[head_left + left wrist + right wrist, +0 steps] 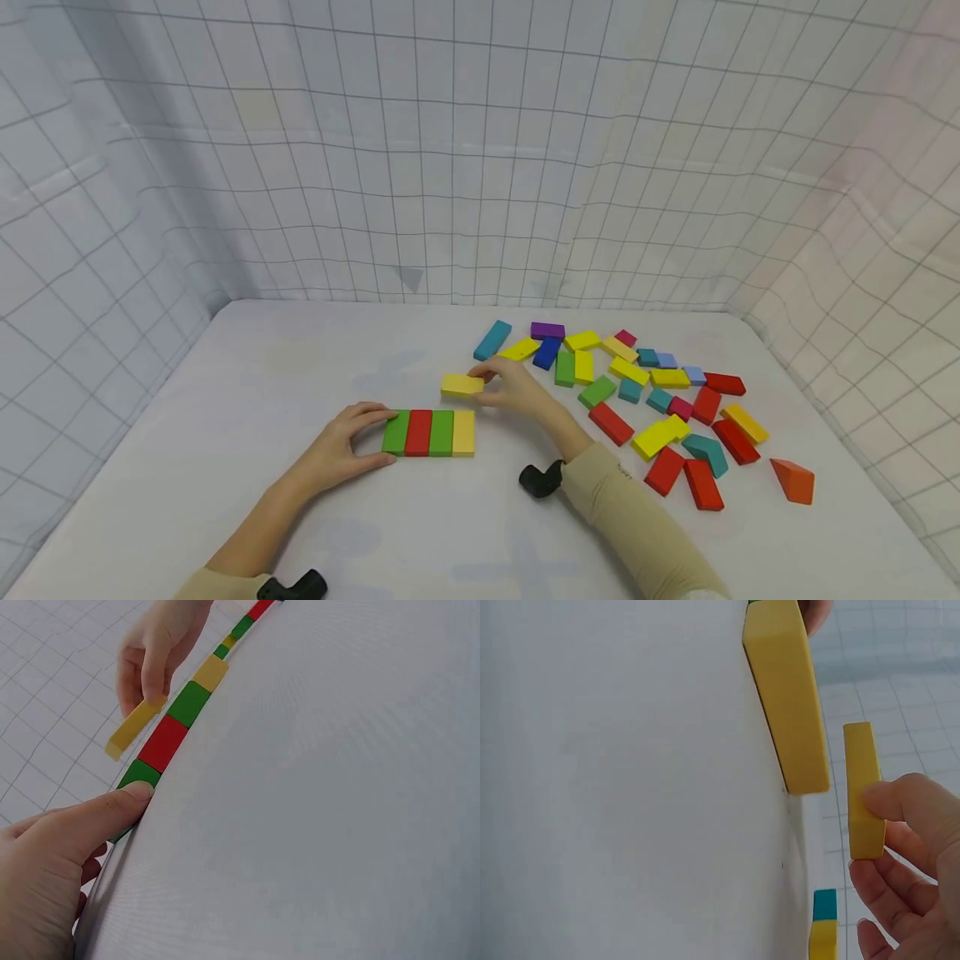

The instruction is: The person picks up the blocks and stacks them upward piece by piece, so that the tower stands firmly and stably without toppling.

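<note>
On the white table, a row of flat blocks lies side by side: a green block (396,435) at the left end, a red block (418,433), another green block (442,433) and a pale yellow block (463,433) at the right end. My left hand (330,454) holds the leftmost green block, thumb at its near end and fingers at its far end. Just beyond the row, my right hand (517,390) pinches a yellow block (461,385) by its right end. In the right wrist view, this held block (864,772) hangs apart from the row's yellow block (789,697).
Several loose blocks in many colours lie scattered to the right, among them a teal block (492,340), a purple block (547,331) and a red block (703,485). An orange wedge (793,482) lies farthest right. White gridded sheets (480,167) surround the table.
</note>
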Demonstrator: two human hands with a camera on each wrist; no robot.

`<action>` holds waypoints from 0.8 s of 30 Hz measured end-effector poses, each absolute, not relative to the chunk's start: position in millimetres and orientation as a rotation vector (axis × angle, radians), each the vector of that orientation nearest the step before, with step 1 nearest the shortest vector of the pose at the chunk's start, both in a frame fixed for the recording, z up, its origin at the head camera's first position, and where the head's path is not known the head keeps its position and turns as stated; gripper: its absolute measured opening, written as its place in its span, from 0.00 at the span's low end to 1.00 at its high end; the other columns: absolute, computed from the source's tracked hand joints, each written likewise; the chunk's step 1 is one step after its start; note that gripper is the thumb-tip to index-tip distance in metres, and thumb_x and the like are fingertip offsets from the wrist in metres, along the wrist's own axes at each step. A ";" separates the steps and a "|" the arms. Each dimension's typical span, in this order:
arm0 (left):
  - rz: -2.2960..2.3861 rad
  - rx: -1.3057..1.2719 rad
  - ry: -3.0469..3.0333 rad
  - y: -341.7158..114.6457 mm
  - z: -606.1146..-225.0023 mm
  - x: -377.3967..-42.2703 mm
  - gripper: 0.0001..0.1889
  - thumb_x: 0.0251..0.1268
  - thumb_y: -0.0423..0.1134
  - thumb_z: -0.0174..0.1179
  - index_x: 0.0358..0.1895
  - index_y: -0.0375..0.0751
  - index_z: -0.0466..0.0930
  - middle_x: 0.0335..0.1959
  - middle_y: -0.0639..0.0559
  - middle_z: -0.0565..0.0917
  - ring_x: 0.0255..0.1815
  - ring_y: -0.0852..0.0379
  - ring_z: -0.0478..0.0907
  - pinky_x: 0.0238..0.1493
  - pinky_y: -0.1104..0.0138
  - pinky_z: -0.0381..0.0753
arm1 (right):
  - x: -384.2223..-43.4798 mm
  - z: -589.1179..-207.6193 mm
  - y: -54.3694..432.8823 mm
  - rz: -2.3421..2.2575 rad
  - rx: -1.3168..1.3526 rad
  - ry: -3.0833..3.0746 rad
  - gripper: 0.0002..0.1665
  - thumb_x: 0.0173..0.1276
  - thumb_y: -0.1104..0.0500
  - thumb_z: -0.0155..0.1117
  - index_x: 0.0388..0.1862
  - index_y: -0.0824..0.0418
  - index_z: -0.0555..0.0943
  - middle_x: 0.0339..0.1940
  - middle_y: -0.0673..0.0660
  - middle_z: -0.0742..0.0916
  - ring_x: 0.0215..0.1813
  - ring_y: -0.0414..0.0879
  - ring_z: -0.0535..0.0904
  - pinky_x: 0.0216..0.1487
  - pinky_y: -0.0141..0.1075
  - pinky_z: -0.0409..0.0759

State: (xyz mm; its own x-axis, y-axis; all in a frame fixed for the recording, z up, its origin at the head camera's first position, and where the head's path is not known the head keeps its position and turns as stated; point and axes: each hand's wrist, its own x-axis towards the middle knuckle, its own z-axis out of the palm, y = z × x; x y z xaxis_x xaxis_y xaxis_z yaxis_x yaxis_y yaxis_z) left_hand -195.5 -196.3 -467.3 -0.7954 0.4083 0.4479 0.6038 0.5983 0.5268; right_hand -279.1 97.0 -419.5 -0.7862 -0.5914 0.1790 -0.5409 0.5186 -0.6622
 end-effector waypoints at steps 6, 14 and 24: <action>-0.990 -0.822 -2.544 -196.4 -466.9 -196.1 0.28 0.40 0.39 0.73 0.51 0.41 0.78 0.48 0.50 0.77 0.52 0.49 0.72 0.50 0.51 0.73 | -285.8 -421.1 72.8 -1.150 -0.944 2.589 0.18 0.57 0.63 0.67 0.48 0.64 0.79 0.42 0.54 0.82 0.43 0.45 0.73 0.46 0.30 0.74; -1.005 -0.823 -2.533 -197.0 -466.0 -197.0 0.27 0.41 0.39 0.73 0.50 0.41 0.79 0.47 0.51 0.77 0.51 0.50 0.72 0.49 0.51 0.73 | -289.8 -423.4 52.0 -1.055 -0.888 2.558 0.18 0.59 0.59 0.66 0.48 0.61 0.80 0.44 0.53 0.82 0.44 0.43 0.74 0.49 0.29 0.73; -0.995 -0.821 -2.519 -197.5 -464.4 -194.4 0.26 0.39 0.38 0.73 0.49 0.39 0.80 0.46 0.50 0.78 0.49 0.50 0.73 0.47 0.52 0.74 | -288.2 -427.9 43.4 -1.159 -0.905 2.471 0.14 0.66 0.59 0.58 0.49 0.61 0.80 0.44 0.53 0.83 0.40 0.40 0.74 0.43 0.26 0.73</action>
